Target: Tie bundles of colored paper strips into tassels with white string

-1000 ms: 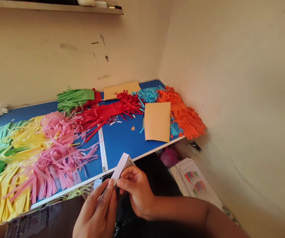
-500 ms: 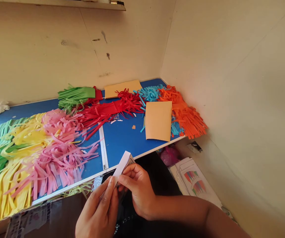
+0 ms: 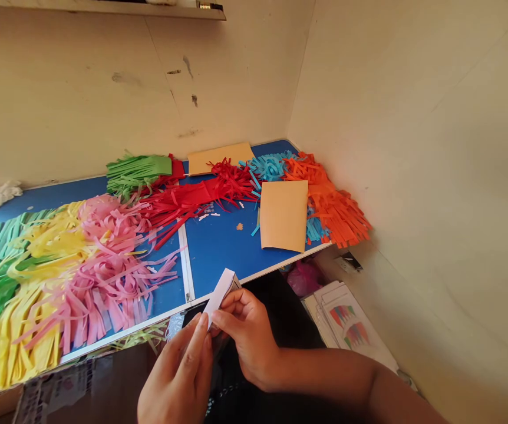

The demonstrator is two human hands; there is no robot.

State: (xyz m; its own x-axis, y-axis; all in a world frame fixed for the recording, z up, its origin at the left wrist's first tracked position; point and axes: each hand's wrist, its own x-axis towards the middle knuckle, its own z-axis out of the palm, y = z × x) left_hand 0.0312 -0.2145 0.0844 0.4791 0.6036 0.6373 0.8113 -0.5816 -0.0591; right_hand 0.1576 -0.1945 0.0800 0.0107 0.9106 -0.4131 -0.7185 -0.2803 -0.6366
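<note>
A folded piece of white paper [image 3: 219,294] with some dark print along its right side is held between my two hands, in front of the table's near edge. My left hand [image 3: 178,368] pinches its lower end between thumb and fingers. On its right side my right hand [image 3: 247,330] grips the paper, thumb pressed toward the fold and fingers curled behind. The paper's lower part is hidden by my fingers.
On the blue table [image 3: 218,253] lie fringed paper strips: green [image 3: 141,171], yellow [image 3: 28,335], pink [image 3: 112,265], red [image 3: 187,200], light blue [image 3: 269,166] and orange [image 3: 336,206]. A tan card [image 3: 284,217] lies near the front edge. Printed sheets [image 3: 346,324] sit lower right.
The view has shifted slightly. My left index finger looks a little straighter along the paper; both hands keep hold of it in nearly the same place.
</note>
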